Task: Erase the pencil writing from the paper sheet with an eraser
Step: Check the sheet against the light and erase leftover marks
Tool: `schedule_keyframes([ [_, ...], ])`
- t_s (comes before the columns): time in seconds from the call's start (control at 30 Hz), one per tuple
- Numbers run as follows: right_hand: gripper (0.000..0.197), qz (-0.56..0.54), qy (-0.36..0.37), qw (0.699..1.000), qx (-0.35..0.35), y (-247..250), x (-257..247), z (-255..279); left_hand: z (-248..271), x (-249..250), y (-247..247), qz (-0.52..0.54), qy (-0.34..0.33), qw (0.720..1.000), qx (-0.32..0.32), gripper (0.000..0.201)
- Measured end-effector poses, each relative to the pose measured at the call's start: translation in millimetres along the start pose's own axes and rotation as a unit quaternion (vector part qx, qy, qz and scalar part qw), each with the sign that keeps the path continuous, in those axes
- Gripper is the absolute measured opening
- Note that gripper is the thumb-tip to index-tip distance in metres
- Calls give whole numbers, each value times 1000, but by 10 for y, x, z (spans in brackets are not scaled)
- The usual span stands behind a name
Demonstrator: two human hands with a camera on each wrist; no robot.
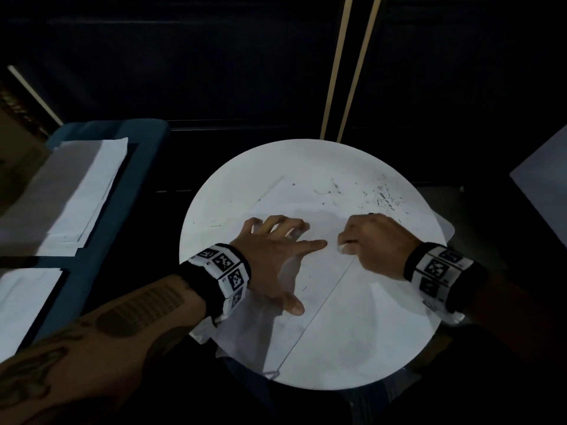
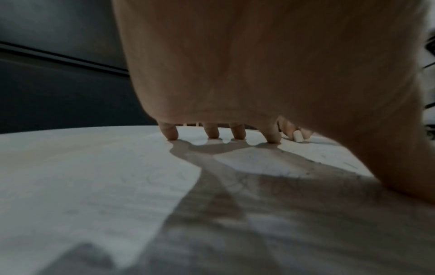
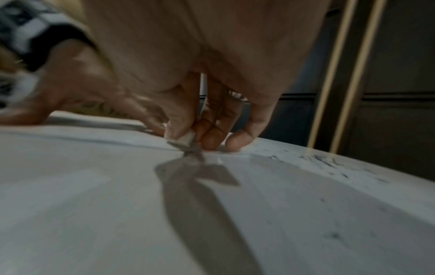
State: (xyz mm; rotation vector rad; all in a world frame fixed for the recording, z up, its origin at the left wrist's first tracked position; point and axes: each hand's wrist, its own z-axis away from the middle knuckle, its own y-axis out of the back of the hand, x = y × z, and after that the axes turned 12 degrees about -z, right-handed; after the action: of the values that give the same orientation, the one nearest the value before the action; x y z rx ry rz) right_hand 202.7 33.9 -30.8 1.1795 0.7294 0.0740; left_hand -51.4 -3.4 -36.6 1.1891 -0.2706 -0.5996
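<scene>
Left hand (image 1: 270, 256) lies spread, fingertips (image 2: 273, 137) pressing the paper sheet (image 1: 331, 302) at frame centre on the round surface (image 1: 233, 179). Right hand (image 1: 377, 243) pinches the white eraser (image 3: 183, 138) against the sheet; only the wrist views show it clearly.

Dim room, lit table (image 1: 233, 179), hard shadows; wrist views blurry.

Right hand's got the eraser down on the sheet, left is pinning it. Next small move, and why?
Probably a short rub of the eraser along the pencil line toward the person. The right hand pinches it tip-down at the line's far end, and the left hand presses spread fingers on the paper sheet.
</scene>
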Motion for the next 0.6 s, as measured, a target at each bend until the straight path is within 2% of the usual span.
schedule_keyframes([
  [0.13, 9, -79, -12, 995, 66, 66, 2, 17, 89, -54, -63, 52, 1, 999, -4, 115],
  [0.23, 7, -118, 14, 987, 107, 15, -196, 38, 175, -90, -97, 52, 21, 998, 36, 99],
  [0.37, 14, -95, 53, 994, 20, -282, -494, 31, 330, -113, -118, 75, 53, 994, 55, 90],
  [0.53, 13, -96, 30, 995, 12, -318, -538, -9, 509, -211, -202, 81, 39, 995, -40, 106],
  [0.6, 11, -87, 43, 995, -1, -346, -621, -17, 494, -178, -200, 76, 40, 995, -47, 107],
])
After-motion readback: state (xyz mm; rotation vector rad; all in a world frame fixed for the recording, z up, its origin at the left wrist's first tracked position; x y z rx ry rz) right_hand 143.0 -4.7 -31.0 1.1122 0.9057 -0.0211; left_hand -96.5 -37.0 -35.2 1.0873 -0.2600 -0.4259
